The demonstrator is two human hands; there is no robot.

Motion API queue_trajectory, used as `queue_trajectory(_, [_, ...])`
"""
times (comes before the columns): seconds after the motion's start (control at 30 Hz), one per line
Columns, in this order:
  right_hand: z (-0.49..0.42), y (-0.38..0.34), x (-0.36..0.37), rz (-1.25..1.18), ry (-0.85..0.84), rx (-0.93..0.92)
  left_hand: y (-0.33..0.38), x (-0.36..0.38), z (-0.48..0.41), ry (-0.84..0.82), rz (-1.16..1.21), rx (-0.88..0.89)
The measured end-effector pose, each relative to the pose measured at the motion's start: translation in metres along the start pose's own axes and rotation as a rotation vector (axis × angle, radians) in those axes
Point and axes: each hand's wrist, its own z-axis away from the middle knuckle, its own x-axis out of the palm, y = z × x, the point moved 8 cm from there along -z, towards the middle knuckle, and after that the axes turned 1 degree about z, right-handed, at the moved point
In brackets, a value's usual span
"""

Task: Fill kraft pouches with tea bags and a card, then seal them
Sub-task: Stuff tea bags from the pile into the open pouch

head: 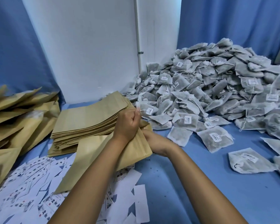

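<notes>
1. Kraft pouch (pixel 94 160) lies tilted over the scattered cards (pixel 31 188), its top between both hands.
2. Left hand (pixel 128 122) curls onto pouch mouth.
3. Right hand (pixel 153 139) grips top edge from right.
4. Tea bag pile (pixel 217 81) sits right, empty pouch stack (pixel 87 117) behind.

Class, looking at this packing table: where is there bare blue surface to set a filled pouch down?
Bare blue table lies right of the cards, before the tea bag heap. Crowded: the pouch stack and left side.
</notes>
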Motion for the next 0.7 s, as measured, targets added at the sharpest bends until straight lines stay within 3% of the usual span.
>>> queue_trajectory(0.1, [-0.004, -0.010, 0.014, 0.053, -0.206, 0.098, -0.005, -0.017, 0.002, 0.020, 0.033, -0.073])
queue_trajectory(0.2, [-0.017, -0.004, 0.012, 0.131, -0.031, 0.126, 0.035, -0.012, -0.007, 0.008, 0.097, 0.041])
queue_trajectory(0.33, [-0.024, -0.005, 0.027, -0.018, 0.055, 0.078, 0.070, -0.018, -0.023, -0.082, 0.032, 0.279])
queue_trajectory(0.4, [-0.032, -0.017, 0.016, -0.380, 0.132, 0.149, 0.058, -0.041, -0.030, -0.094, -0.070, 0.291])
queue_trajectory(0.5, [-0.025, -0.058, -0.010, -0.659, 0.047, -0.210, 0.037, -0.075, -0.038, -0.124, -0.300, 0.293])
queue_trajectory(0.57, [-0.023, -0.034, -0.037, -0.831, 0.186, -0.287, 0.028, -0.086, -0.047, -0.187, -0.413, 0.307])
queue_trajectory(0.63, [-0.024, 0.005, -0.054, -0.396, 0.428, -0.139, 0.024, -0.087, -0.051, -0.269, -0.490, 0.345])
queue_trajectory(0.67, [-0.028, 0.022, -0.046, -0.032, 0.394, -0.007, 0.021, -0.083, -0.051, -0.314, -0.515, 0.353])
queue_trajectory(0.7, [-0.034, 0.042, -0.026, 0.254, 0.250, 0.113, 0.018, -0.078, -0.048, -0.353, -0.522, 0.351])
